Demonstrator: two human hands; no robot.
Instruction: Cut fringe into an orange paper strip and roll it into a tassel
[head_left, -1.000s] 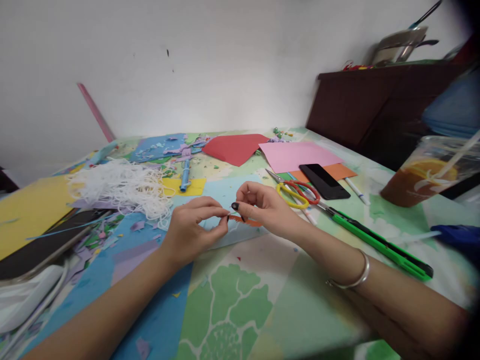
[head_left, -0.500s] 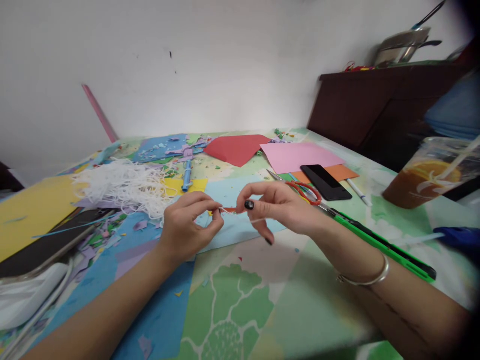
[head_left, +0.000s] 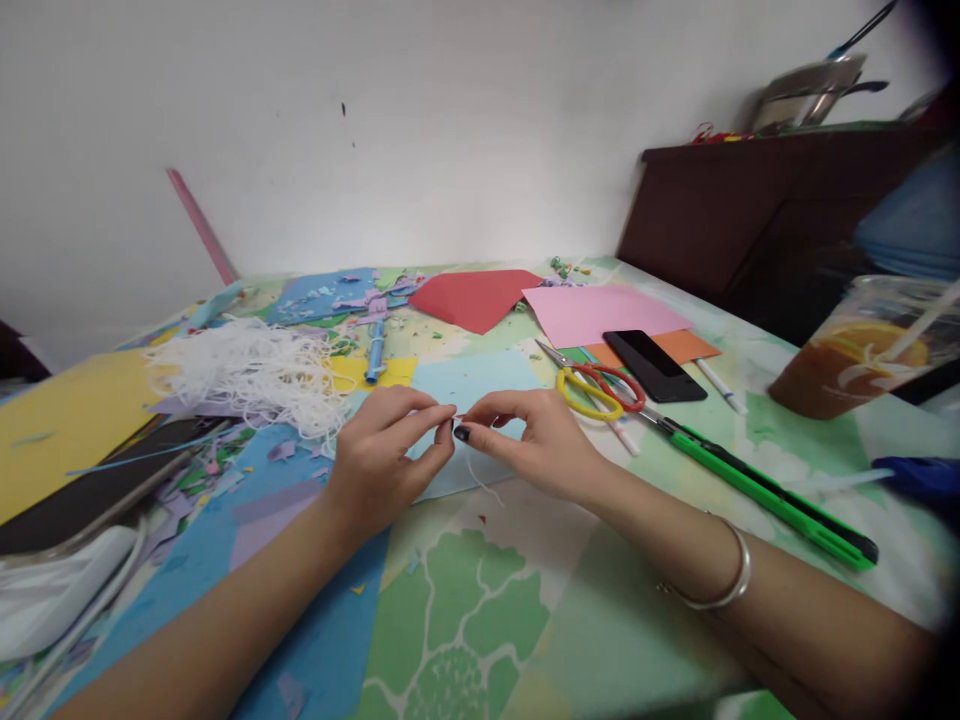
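My left hand (head_left: 390, 450) and my right hand (head_left: 532, 440) meet fingertip to fingertip over a light blue sheet (head_left: 480, 374). Both are pinched closed. Between the tips a small bit of red shows, mostly covered by the fingers. A white string (head_left: 484, 480) hangs from the pinch of my right hand and trails down toward the tablecloth. What my left fingertips grip is too small to name. A tangled pile of white string (head_left: 247, 370) lies left of my left hand.
Right of my hands are scissors (head_left: 589, 385), a green cutter (head_left: 765, 490), a black phone (head_left: 652, 365) and a drink cup (head_left: 847, 350). Red paper (head_left: 472, 297) and pink paper (head_left: 600, 312) lie behind. A blue roll (head_left: 375, 350), yellow paper (head_left: 67, 420) and scraps are at left.
My right hand has moved left and closed its fingers at my left fingertips. The white string now hangs downward, and the scissors' yellow handle is uncovered.
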